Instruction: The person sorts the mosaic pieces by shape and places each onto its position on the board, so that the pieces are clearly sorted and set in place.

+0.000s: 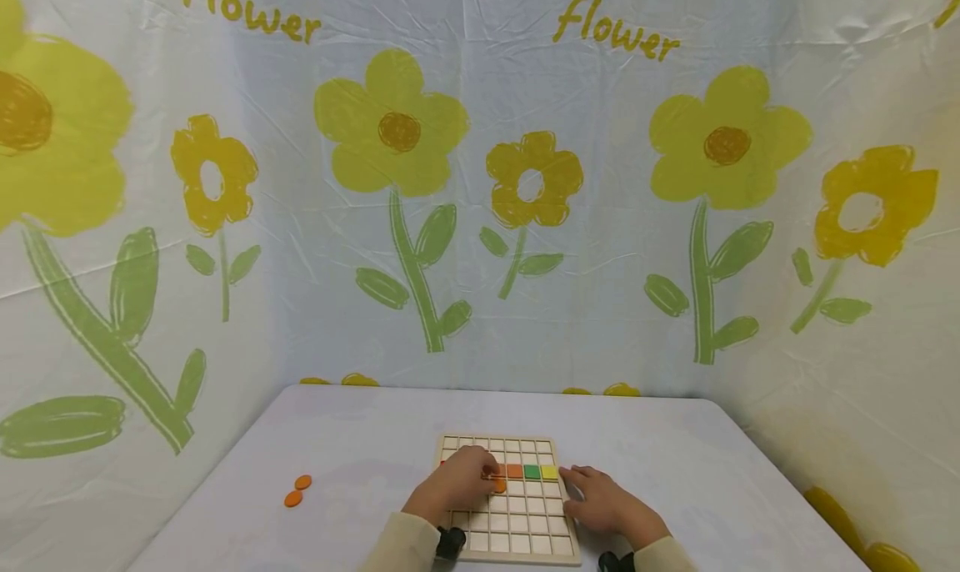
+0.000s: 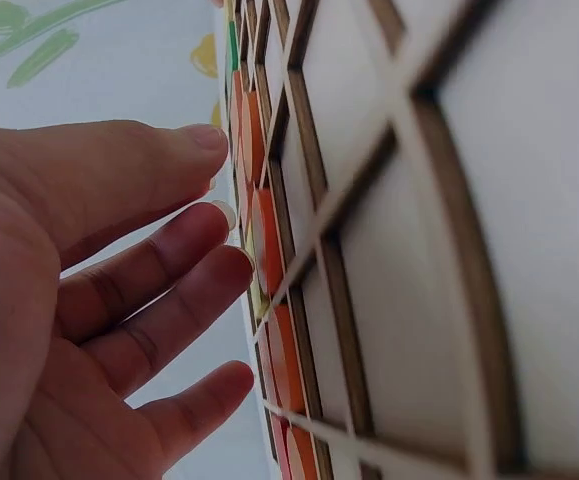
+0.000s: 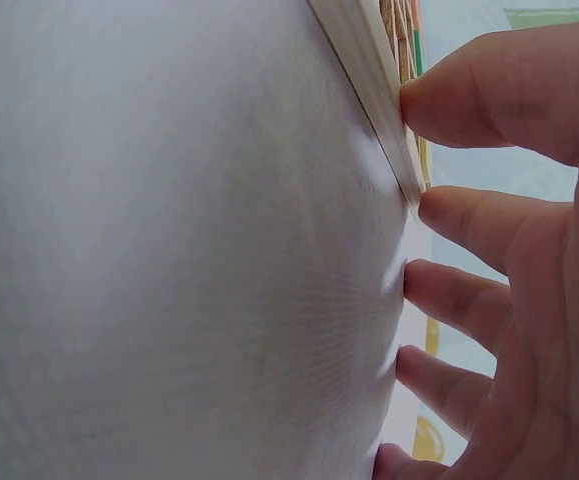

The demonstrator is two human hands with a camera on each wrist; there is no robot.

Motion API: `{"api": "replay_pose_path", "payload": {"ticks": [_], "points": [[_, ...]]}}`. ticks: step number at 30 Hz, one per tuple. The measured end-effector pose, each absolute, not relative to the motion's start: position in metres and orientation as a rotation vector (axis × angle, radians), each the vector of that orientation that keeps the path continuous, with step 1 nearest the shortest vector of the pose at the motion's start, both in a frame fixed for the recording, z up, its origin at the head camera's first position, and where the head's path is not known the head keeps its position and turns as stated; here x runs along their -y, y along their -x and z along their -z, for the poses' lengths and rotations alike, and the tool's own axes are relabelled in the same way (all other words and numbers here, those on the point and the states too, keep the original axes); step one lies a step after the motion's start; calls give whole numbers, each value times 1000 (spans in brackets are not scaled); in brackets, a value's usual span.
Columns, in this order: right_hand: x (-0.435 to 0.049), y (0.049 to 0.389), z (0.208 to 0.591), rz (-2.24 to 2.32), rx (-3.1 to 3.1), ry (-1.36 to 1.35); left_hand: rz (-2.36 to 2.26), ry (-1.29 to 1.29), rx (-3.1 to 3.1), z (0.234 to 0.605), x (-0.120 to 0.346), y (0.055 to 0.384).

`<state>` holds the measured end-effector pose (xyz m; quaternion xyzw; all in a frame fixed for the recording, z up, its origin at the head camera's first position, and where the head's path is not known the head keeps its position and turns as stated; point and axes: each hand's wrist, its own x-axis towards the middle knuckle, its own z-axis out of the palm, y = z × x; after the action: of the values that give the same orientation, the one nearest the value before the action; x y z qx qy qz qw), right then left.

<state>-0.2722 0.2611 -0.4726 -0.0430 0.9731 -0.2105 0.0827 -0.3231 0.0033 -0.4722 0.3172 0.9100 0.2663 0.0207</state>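
Observation:
A wooden grid board (image 1: 519, 543) lies on the table, with a row of square tiles across it, among them an orange tile (image 1: 514, 471), a green tile (image 1: 532, 472) and a yellow tile (image 1: 549, 473). Over the board's left half is my left hand (image 1: 463, 476), its fingertips close to an orange disc (image 1: 498, 487) in a cell just below that row. The left wrist view shows several orange discs (image 2: 287, 360) in a line, and no piece is visible between the fingers. My right hand (image 1: 606, 503) has its thumb and a fingertip touching the board's right edge (image 3: 369, 70).
Two loose orange discs, a farther disc (image 1: 303, 482) and a nearer disc (image 1: 293, 499), lie on the white table (image 1: 360, 439) left of the board. A flower-printed curtain (image 1: 600, 305) surrounds the table at the back and sides.

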Motion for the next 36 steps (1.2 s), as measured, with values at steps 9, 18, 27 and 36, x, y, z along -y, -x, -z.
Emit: {"api": "replay_pose_path", "payload": {"ticks": [9, 18, 27, 36], "points": [[-261, 273, 473, 634, -2902, 118, -853, -934, -2823, 472, 11, 324], [-260, 272, 472, 638, -2904, 121, -947, -956, -2785, 468, 32, 324], [-260, 274, 474, 628, -2895, 98, -1031, -943, -2778, 464, 53, 319], [-262, 274, 477, 635, -2900, 105, -976, -889, -2852, 457, 74, 315]]}}
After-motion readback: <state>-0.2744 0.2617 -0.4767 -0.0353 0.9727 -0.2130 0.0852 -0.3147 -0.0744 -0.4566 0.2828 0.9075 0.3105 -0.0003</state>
